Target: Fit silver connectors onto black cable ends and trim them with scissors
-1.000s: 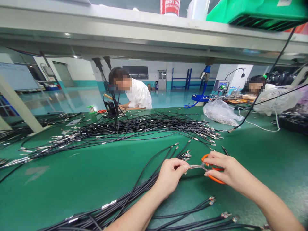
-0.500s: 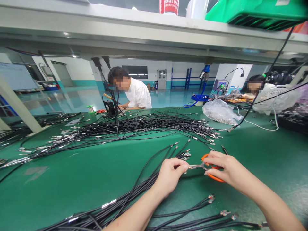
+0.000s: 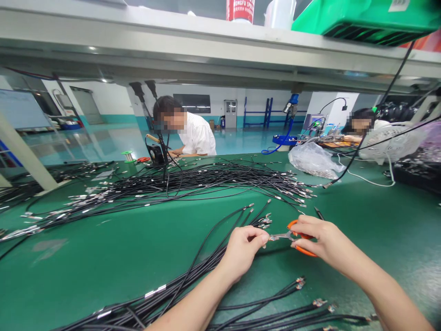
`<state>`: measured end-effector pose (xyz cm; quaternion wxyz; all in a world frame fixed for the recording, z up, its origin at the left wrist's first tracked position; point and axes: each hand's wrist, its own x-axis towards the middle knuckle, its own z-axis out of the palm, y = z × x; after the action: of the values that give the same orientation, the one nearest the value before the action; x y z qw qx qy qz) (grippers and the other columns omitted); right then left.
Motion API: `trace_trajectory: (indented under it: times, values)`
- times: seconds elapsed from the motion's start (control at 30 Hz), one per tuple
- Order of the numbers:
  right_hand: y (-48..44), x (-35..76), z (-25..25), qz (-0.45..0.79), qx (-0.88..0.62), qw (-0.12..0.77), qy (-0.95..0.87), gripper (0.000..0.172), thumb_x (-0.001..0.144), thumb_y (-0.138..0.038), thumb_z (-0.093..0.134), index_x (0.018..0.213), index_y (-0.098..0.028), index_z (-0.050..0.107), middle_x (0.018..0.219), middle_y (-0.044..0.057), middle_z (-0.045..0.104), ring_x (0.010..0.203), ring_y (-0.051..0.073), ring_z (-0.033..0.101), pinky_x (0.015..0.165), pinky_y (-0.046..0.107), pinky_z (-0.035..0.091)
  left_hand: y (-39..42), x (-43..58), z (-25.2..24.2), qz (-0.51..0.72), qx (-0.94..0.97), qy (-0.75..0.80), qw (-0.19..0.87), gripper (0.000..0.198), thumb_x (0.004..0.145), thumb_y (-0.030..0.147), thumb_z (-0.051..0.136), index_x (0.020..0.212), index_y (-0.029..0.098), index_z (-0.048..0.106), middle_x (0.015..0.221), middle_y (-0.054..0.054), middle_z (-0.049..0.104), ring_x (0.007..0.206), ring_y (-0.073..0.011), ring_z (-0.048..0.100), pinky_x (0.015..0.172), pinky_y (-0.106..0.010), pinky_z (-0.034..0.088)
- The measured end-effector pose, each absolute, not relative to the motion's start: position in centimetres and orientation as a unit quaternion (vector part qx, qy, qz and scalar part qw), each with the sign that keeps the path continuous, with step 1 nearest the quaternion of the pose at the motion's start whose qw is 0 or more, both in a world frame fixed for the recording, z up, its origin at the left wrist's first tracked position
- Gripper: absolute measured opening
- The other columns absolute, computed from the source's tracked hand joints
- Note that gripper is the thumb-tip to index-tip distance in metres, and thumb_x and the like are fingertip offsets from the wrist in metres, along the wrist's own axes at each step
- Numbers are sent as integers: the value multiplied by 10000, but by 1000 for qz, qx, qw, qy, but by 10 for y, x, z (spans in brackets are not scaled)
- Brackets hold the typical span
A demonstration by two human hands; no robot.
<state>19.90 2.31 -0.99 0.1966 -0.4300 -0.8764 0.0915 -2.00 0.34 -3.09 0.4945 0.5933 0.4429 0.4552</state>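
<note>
Watching this cable bench up close, and the action's right at the near edge of the green worktop (image 3: 86, 262). The person's right hand (image 3: 322, 241) is closed around a pair of orange-handled scissors (image 3: 301, 237), with the steel blades (image 3: 280, 236) nearly shut and pointing left. The left hand (image 3: 241, 255) is curled into a tight pinch right at the blade tips, but the fingers (image 3: 257, 236) hide whatever's in there, so I can't tell what it's got hold of.

A bundle of black cables (image 3: 193, 276) with shiny metal ends (image 3: 265, 223) runs under the left wrist and fans out just past that hand. More loose cable ends (image 3: 299, 283) lie just below the scissors. Farther up the worktop there's a huge tangled pile of the same cables (image 3: 206, 181), with a clear plastic bag (image 3: 312, 161) off to its right.

Across the bench, a co-worker in a white striped shirt (image 3: 198, 140) is bent over their own work, and another co-worker (image 3: 360, 126) sits farther right. Overhead, a shelf (image 3: 172, 46) carries a green crate (image 3: 361, 20).
</note>
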Motion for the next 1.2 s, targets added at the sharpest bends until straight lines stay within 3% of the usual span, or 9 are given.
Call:
trace_trajectory:
  times: [0.1, 0.33, 0.57, 0.8, 0.9, 1.0, 1.1, 1.2]
  values:
    - [28, 204, -15, 68, -475, 192, -856, 172, 820, -301, 511, 885, -214, 645, 830, 49, 580, 718, 179, 558, 651, 268, 440, 2, -20, -29, 462, 574, 438, 515, 209, 677, 326, 615, 629, 127, 660, 581, 1, 542, 574, -120, 405, 584, -236, 309]
    - [46, 214, -34, 49, -635, 68, -768, 187, 745, -119, 492, 792, -192, 657, 825, 47, 581, 736, 182, 596, 612, 239, 405, 6, -28, -30, 450, 516, 391, 615, 248, 679, 359, 642, 705, 113, 652, 583, 15, 488, 519, -74, 305, 506, -215, 205]
    - [48, 212, -46, 55, -657, 58, -749, 191, 757, -111, 478, 779, -171, 659, 861, 77, 603, 722, 179, 611, 588, 234, 402, 6, -32, -31, 451, 501, 358, 646, 254, 691, 356, 648, 691, 103, 624, 573, 30, 428, 505, -59, 253, 490, -214, 172]
    - [43, 208, -37, 24, -706, 75, -704, 189, 786, -154, 472, 701, -138, 640, 766, 127, 630, 696, 266, 615, 580, 313, 411, 7, -32, -31, 450, 495, 348, 656, 232, 698, 330, 646, 676, 103, 608, 571, 36, 426, 503, -56, 238, 493, -215, 160]
    - [35, 195, -27, 37, -685, 167, -708, 234, 844, -220, 418, 827, -166, 645, 879, 102, 641, 801, 245, 603, 675, 313, 427, 8, -31, -32, 446, 498, 352, 655, 236, 700, 337, 642, 666, 106, 605, 569, 38, 417, 506, -58, 239, 493, -215, 156]
    - [22, 172, -21, 188, -566, 315, -738, 281, 878, -341, 387, 889, -190, 624, 832, 41, 643, 770, 188, 584, 699, 266, 429, 8, -31, -33, 442, 503, 360, 649, 250, 697, 358, 639, 669, 111, 611, 574, 36, 422, 507, -60, 246, 495, -213, 164]
    - [10, 149, -19, 312, -476, 361, -739, 297, 866, -372, 401, 745, -180, 592, 680, 9, 588, 657, 163, 538, 619, 245, 413, 7, -29, -34, 435, 510, 367, 645, 265, 692, 376, 640, 662, 114, 614, 574, 35, 433, 504, -59, 256, 497, -211, 181]
    - [4, 138, -19, 327, -458, 396, -726, 289, 840, -339, 437, 614, -176, 511, 614, -8, 508, 627, 150, 481, 597, 236, 379, 6, -28, -33, 431, 510, 368, 647, 261, 691, 370, 643, 662, 112, 618, 564, 34, 436, 497, -57, 258, 494, -207, 187]
